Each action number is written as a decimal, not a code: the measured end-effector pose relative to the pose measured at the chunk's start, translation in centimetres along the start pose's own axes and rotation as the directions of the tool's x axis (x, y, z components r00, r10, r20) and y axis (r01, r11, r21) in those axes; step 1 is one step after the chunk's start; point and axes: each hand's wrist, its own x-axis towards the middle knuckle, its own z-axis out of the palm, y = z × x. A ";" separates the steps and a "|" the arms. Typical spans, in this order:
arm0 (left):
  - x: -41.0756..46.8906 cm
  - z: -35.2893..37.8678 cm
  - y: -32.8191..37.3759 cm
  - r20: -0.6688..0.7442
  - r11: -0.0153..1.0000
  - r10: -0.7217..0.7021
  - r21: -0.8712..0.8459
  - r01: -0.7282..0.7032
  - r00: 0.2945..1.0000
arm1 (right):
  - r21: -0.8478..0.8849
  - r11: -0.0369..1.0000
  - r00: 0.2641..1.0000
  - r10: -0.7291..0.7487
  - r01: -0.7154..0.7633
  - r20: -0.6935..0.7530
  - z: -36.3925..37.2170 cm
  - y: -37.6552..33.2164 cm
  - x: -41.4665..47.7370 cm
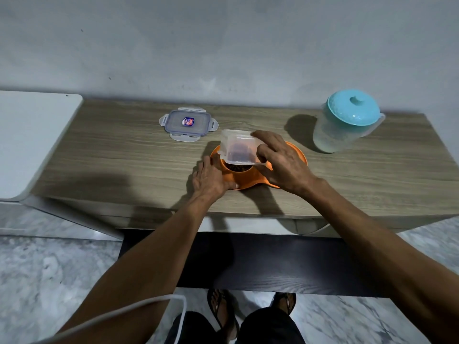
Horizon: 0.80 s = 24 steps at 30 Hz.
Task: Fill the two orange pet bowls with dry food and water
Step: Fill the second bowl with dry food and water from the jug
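Right hand (pixel 283 160) grips a clear container (pixel 239 148) tipped over the orange bowl (pixel 244 173); left hand (pixel 211 178), fingers curled, steadies the bowl's rim.

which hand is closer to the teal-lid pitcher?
Right. The right hand holds the tilted clear food container over the orange pet bowls, toward the teal-lidded pitcher. The left hand grips the bowls' opposite edge, farther away.
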 end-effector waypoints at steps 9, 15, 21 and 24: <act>-0.1 0.0 -0.1 -0.031 0.999 0.037 -0.007 -0.038 0.999 | 0.180 0.953 0.954 0.269 -0.244 -0.129 0.1 1.3 0.6; -0.1 0.1 -0.2 -0.034 0.999 0.050 -0.008 -0.050 0.998 | 0.616 0.503 0.571 0.814 -0.606 -0.103 0.9 4.6 4.6; 0.0 0.3 -0.3 -0.045 0.998 0.057 0.017 -0.057 0.997 | 0.721 0.072 0.293 0.938 -0.689 0.187 4.8 8.6 8.5; 0.0 0.4 -0.3 -0.044 0.999 0.052 0.012 -0.051 0.998 | 0.701 -0.022 0.238 0.932 -0.713 0.272 6.2 9.2 9.8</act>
